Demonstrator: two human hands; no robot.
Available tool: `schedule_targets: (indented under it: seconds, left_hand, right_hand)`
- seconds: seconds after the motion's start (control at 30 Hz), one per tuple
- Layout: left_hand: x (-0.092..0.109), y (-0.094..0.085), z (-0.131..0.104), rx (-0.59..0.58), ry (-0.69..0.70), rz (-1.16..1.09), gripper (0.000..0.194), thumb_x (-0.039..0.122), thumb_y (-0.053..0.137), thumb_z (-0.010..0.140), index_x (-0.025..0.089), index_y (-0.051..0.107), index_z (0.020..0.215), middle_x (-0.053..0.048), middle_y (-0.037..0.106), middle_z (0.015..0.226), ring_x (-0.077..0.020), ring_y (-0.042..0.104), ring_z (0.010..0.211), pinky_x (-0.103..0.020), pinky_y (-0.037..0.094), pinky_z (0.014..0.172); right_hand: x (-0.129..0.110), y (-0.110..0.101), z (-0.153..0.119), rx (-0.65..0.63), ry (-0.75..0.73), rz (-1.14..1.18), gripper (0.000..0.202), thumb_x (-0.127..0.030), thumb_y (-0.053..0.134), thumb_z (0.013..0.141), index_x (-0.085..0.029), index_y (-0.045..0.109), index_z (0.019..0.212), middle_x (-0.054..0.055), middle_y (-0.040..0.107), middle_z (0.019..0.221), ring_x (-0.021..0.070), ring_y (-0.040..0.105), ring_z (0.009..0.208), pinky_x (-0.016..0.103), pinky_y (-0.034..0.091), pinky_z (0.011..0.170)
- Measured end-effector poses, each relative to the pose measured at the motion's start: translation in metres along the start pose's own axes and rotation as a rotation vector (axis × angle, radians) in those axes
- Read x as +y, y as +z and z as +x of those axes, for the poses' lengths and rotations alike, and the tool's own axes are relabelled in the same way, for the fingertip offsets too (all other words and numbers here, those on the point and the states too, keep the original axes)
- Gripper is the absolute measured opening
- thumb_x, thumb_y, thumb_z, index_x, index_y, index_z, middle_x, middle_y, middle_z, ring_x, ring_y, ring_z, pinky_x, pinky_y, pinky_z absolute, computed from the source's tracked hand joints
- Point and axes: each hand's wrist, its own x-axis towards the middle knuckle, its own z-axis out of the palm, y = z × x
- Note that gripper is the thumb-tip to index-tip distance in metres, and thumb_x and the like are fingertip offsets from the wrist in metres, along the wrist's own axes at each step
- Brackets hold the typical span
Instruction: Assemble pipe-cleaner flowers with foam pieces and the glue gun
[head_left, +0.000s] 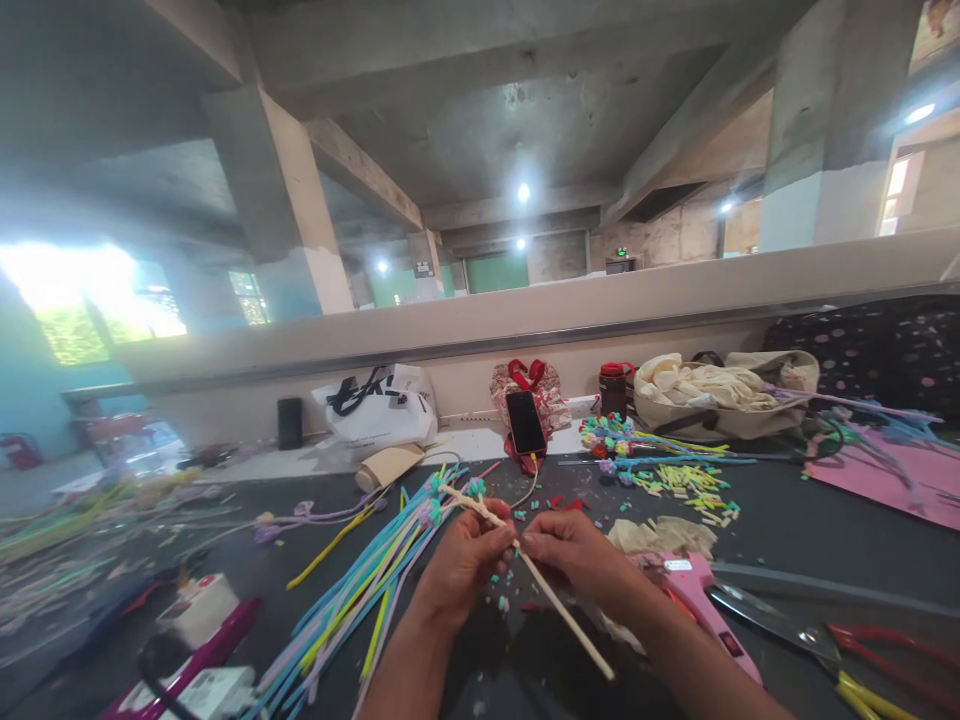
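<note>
A long cream-coloured stem (566,613) slants across the middle of the view, its lower end pointing down to the right. My left hand (471,550) is closed round its upper part, thumb on top. Close beside it, my right hand (566,545) pinches the same stem with fingertips. The two hands nearly touch. Left of them lies a bundle of blue, yellow and lilac fuzzy stems (360,590) with small teal and lilac knotted heads at its upper end. Tiny cut pieces lie on the dark table (487,690) under the hands.
A pink glue gun (709,610) and red-handled cutters (787,625) lie at the right. Behind the hands, a phone (526,422) leans upright, with yellow cut pieces (686,485) to its right. Power strips (187,665) are at the lower left; a white bag (382,410) stands behind.
</note>
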Motion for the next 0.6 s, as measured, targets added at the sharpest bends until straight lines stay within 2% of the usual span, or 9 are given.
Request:
schedule_targets:
  seconds: [0.1, 0.2, 0.3, 0.4, 0.53, 0.6]
  left_hand:
    - [0.0003, 0.0027, -0.0012, -0.030, 0.011, -0.088, 0.034, 0.021, 0.070, 0.053, 0.017, 0.049, 0.080, 0.007, 0.049, 0.056, -0.0040, 0.044, 0.045, -0.016, 0.033, 0.044]
    - [-0.0014, 0.0047, -0.0010, -0.030, 0.050, -0.062, 0.031, 0.022, 0.068, 0.056, 0.018, 0.050, 0.081, 0.006, 0.049, 0.057, -0.0049, 0.045, 0.046, -0.016, 0.033, 0.045]
    - [-0.0024, 0.0070, -0.0011, 0.030, 0.108, 0.096, 0.027, 0.021, 0.066, 0.059, 0.017, 0.051, 0.081, 0.005, 0.051, 0.058, -0.0068, 0.047, 0.049, -0.018, 0.035, 0.046]
    - [-0.0024, 0.0086, -0.0014, 0.076, 0.144, 0.224, 0.024, 0.020, 0.066, 0.058, 0.016, 0.052, 0.077, 0.006, 0.050, 0.055, -0.0070, 0.046, 0.048, -0.018, 0.035, 0.046]
    - [-0.0038, 0.0063, 0.0011, 0.067, 0.111, 0.190, 0.022, 0.019, 0.065, 0.057, 0.016, 0.051, 0.074, 0.006, 0.050, 0.055, -0.0069, 0.046, 0.048, -0.018, 0.035, 0.046]
    - [-0.0044, 0.0043, 0.0030, 0.072, 0.089, 0.116, 0.020, 0.018, 0.064, 0.058, 0.016, 0.050, 0.072, 0.006, 0.050, 0.055, -0.0064, 0.047, 0.047, -0.017, 0.035, 0.045]
  right_hand:
    - [0.0034, 0.0050, 0.0015, -0.108, 0.111, 0.389, 0.025, -0.036, 0.055, 0.067, -0.014, 0.048, 0.056, -0.008, 0.039, 0.040, 0.0035, 0.030, 0.032, 0.017, 0.021, 0.034]
    - [0.0071, 0.0072, 0.0030, -0.109, 0.141, 0.494, 0.027, -0.037, 0.058, 0.063, -0.014, 0.048, 0.054, -0.008, 0.037, 0.039, 0.0030, 0.028, 0.030, 0.017, 0.021, 0.033]
    - [0.0081, 0.0045, 0.0030, 0.023, 0.148, 0.416, 0.027, -0.038, 0.059, 0.064, -0.015, 0.047, 0.056, -0.009, 0.037, 0.040, 0.0033, 0.029, 0.032, 0.016, 0.025, 0.034]
    - [0.0086, 0.0008, 0.0028, 0.110, 0.126, 0.289, 0.028, -0.039, 0.056, 0.066, -0.016, 0.046, 0.055, -0.009, 0.036, 0.039, 0.0038, 0.030, 0.033, 0.016, 0.023, 0.034]
    - [0.0101, 0.0001, 0.0049, 0.163, 0.112, 0.134, 0.025, -0.037, 0.052, 0.070, -0.015, 0.051, 0.058, -0.007, 0.041, 0.041, 0.0052, 0.034, 0.035, 0.017, 0.025, 0.036]
    - [0.0097, 0.0008, 0.0058, 0.242, 0.050, -0.021, 0.020, -0.031, 0.050, 0.071, -0.014, 0.055, 0.062, -0.006, 0.045, 0.045, 0.0069, 0.040, 0.040, 0.018, 0.029, 0.040]
